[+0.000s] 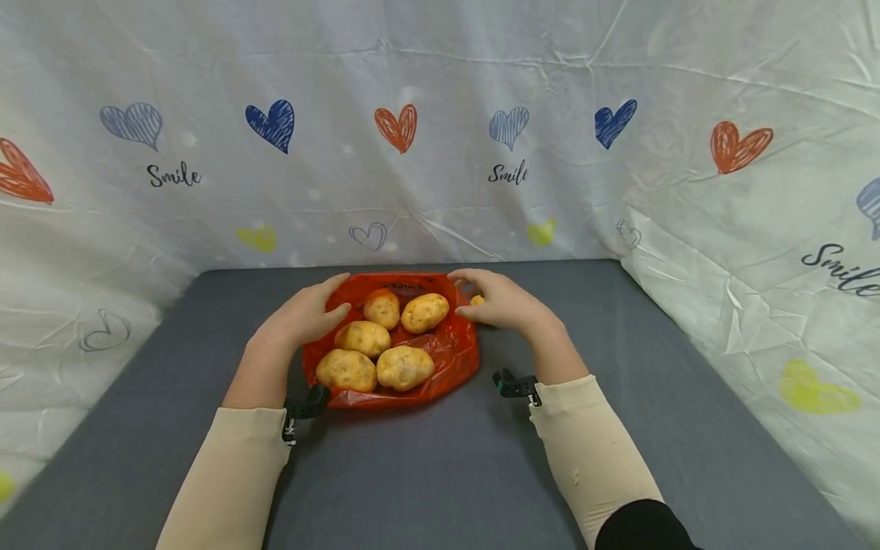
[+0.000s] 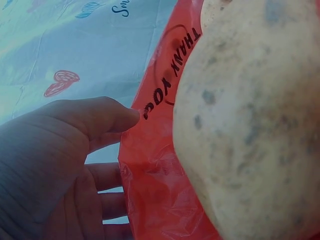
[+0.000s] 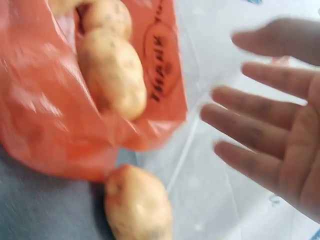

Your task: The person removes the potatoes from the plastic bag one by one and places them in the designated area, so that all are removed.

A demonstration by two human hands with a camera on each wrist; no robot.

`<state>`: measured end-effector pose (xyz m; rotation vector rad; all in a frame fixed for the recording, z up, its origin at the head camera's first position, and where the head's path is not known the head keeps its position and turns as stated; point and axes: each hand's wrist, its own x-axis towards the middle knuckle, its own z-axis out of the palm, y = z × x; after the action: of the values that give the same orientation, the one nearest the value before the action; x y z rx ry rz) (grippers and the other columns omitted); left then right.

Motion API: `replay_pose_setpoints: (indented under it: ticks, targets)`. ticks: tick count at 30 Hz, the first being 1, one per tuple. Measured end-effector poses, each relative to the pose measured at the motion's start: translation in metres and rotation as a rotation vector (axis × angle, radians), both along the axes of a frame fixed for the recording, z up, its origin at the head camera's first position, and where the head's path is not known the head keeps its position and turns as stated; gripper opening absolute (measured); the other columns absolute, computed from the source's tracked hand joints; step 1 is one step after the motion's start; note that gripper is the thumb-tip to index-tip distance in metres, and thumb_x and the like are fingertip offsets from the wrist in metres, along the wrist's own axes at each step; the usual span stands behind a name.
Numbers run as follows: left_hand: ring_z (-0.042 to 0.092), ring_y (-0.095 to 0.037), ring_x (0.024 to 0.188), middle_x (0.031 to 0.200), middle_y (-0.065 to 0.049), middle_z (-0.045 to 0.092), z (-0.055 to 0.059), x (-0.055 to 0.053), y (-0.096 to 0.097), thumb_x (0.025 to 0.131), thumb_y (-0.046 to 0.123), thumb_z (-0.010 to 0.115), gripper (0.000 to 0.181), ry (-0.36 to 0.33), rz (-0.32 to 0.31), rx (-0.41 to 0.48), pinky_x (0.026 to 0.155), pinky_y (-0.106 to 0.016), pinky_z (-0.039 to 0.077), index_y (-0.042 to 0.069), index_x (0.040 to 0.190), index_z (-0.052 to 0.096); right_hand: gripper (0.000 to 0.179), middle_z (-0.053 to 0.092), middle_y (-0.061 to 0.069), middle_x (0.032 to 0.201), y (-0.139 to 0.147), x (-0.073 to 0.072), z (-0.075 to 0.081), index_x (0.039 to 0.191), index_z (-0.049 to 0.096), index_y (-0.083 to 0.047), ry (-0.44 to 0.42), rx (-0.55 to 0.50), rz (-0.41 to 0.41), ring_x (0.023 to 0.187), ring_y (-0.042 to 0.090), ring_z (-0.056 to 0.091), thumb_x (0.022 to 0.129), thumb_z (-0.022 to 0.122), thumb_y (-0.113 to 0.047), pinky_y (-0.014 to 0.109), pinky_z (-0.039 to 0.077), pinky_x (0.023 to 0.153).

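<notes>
A red plastic bag (image 1: 450, 359) lies on the table, its mouth wide, with several potatoes (image 1: 406, 368) resting in it. At the bag's left edge, my left hand (image 1: 305, 312) has its thumb and fingers apart. In the left wrist view the left thumb overlaps the red plastic (image 2: 150, 165), while the other fingertips are hidden behind it. My right hand (image 1: 505, 302) is by the bag's upper right edge, fingers spread in the right wrist view and holding nothing. A single potato (image 3: 140, 205) lies outside the bag, partly hidden by the right hand in the head view.
A grey cloth (image 1: 412, 473) covers the table. White sheets (image 1: 440, 191) printed with hearts and the word Smile hang behind and at both sides. Small black devices (image 1: 514, 383) are worn on both wrists. A black round shape (image 1: 646, 527) shows at the bottom right.
</notes>
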<state>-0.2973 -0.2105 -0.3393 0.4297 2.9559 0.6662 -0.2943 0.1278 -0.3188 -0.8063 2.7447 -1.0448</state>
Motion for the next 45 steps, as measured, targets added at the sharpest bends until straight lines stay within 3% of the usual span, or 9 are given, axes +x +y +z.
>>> replay_pose_setpoints:
  ticks: [6, 10, 18, 33, 45]
  targets:
    - [0.03, -0.037, 0.133, 0.15, -0.015, 0.029, -0.001, 0.001, 0.0, 0.097, 0.04, 0.049, 0.067, -0.012, 0.01, -0.005, 0.105, -0.059, 0.025, 0.02, 0.152, 0.017, 0.061, 0.054, 0.013, 0.127, -0.028, 0.002, -0.014, 0.137, 0.046, -0.01, -0.197, 0.013, 0.18, 0.103, 0.021, 0.06, 0.083, 0.073, -0.02, 0.031, 0.052, 0.081]
    - [0.03, -0.037, 0.134, 0.15, -0.015, 0.029, -0.001, 0.002, 0.001, 0.097, 0.039, 0.049, 0.067, -0.011, 0.002, 0.002, 0.105, -0.058, 0.026, 0.02, 0.152, 0.017, 0.064, 0.055, 0.011, 0.125, -0.043, 0.005, -0.026, 0.134, 0.049, -0.007, -0.267, 0.05, 0.232, 0.102, 0.02, 0.06, 0.079, 0.078, -0.022, 0.029, 0.05, 0.083]
    - [0.031, -0.036, 0.134, 0.15, -0.014, 0.029, 0.001, 0.001, 0.002, 0.096, 0.04, 0.049, 0.067, -0.008, 0.001, 0.007, 0.105, -0.058, 0.026, 0.02, 0.152, 0.017, 0.049, 0.057, -0.006, 0.11, -0.058, 0.01, -0.037, 0.117, 0.057, -0.02, -0.209, 0.211, 0.225, 0.103, 0.015, 0.055, 0.074, 0.081, -0.025, 0.029, 0.045, 0.089]
    - [0.031, -0.037, 0.134, 0.15, -0.014, 0.029, 0.0, 0.001, 0.002, 0.097, 0.039, 0.049, 0.067, -0.017, 0.001, 0.008, 0.105, -0.058, 0.026, 0.02, 0.152, 0.017, 0.048, 0.055, -0.008, 0.111, -0.059, 0.01, -0.041, 0.116, 0.057, -0.025, -0.206, 0.227, 0.213, 0.104, 0.015, 0.055, 0.075, 0.081, -0.027, 0.029, 0.045, 0.088]
    - [0.031, -0.037, 0.134, 0.15, -0.015, 0.029, 0.0, 0.001, 0.001, 0.097, 0.036, 0.049, 0.066, 0.004, -0.02, 0.007, 0.105, -0.058, 0.026, 0.017, 0.152, 0.019, 0.052, 0.055, -0.004, 0.115, -0.042, 0.011, -0.016, 0.121, 0.052, -0.02, -0.118, 0.146, 0.163, 0.097, 0.013, 0.058, 0.077, 0.078, -0.026, 0.026, 0.049, 0.08]
